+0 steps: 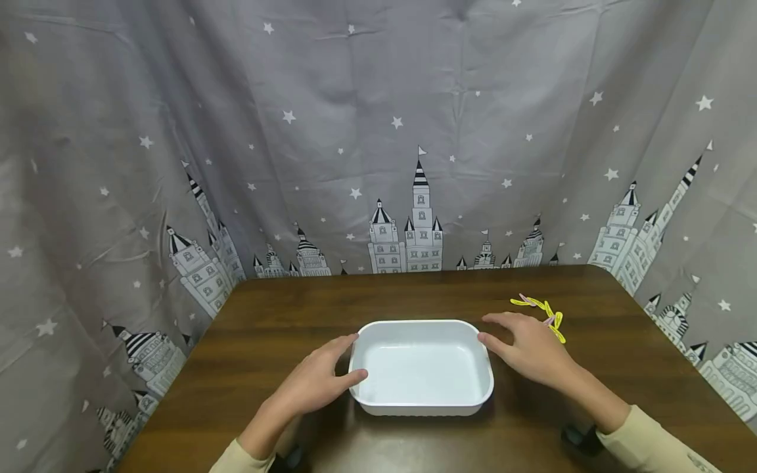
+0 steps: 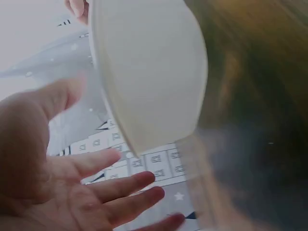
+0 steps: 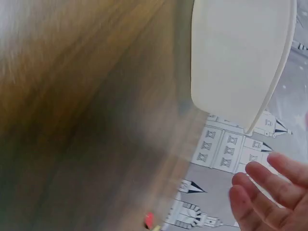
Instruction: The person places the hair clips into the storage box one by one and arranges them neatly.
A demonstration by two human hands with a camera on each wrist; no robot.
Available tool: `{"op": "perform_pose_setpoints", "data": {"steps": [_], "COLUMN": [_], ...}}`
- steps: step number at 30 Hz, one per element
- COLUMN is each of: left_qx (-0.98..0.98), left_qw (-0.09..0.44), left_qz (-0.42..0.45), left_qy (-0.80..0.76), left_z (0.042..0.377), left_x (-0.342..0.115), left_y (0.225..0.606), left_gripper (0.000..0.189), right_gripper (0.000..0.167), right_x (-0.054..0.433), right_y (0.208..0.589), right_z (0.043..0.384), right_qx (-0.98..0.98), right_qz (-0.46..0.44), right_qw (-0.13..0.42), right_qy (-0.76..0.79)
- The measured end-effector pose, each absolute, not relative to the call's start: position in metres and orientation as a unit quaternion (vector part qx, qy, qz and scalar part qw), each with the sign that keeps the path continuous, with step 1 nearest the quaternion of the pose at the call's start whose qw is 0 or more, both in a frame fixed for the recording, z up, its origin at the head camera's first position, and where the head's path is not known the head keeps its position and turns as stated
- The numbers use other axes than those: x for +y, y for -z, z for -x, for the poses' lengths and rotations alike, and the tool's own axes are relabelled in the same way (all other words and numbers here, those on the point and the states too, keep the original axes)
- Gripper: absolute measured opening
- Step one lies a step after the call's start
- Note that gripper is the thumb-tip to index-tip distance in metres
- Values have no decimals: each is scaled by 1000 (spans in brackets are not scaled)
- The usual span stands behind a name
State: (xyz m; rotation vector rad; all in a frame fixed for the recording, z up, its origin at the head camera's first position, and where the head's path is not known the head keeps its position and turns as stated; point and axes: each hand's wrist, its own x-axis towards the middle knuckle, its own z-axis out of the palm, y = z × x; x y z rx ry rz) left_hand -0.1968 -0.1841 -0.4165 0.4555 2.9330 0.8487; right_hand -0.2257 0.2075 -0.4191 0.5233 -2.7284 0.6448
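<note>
A white rectangular plastic tray [image 1: 422,408] with rounded corners sits on the brown wooden table, nothing inside it. My left hand [image 1: 322,378] is at its left end, thumb and fingertips right at the rim, fingers spread. At the opposite end is my right hand [image 1: 529,348], its thumb close by the right rim and the fingers loosely extended. In the left wrist view the left hand [image 2: 91,192] faces the side of the tray [image 2: 149,77] with parted fingers. The right wrist view has the right hand [image 3: 269,192] relaxed beside the tray's wall [image 3: 240,57].
A curved line of yellow and pink looped pieces [image 1: 558,322] lies on the table [image 1: 284,305] just beyond the right hand. Something small and red [image 3: 149,220] shows low in the right wrist view. A grey curtain [image 1: 307,164] with castles and stars hangs behind the table.
</note>
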Motion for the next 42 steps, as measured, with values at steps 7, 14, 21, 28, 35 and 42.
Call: {"op": "perform_pose_setpoints", "data": {"steps": [7, 14, 21, 28, 35, 42], "left_qx": [917, 869, 823, 812, 823, 822], "left_qw": [21, 47, 72, 69, 68, 71], "left_qz": [-129, -103, -92, -99, -115, -120], "left_qy": [-377, -482, -556, -571, -552, -552], "left_z": [201, 201, 200, 197, 190, 184], "left_x": [-186, -186, -184, -183, -189, -192], "left_y": [432, 435, 439, 441, 446, 449], "left_gripper": [60, 55, 58, 66, 60, 53], "right_gripper": [24, 40, 42, 14, 21, 30], "right_x": [224, 240, 258, 274, 281, 297], "right_y": [427, 423, 425, 428, 437, 444], "right_z": [229, 240, 247, 250, 251, 251], "right_qx": [-910, -845, -796, -733, -701, -654], "right_qz": [-96, 17, 49, 56, 80, 95], "right_qw": [91, 4, -9, -7, -1, 0], "right_qy": [-394, -535, -603, -678, -708, -751]}}
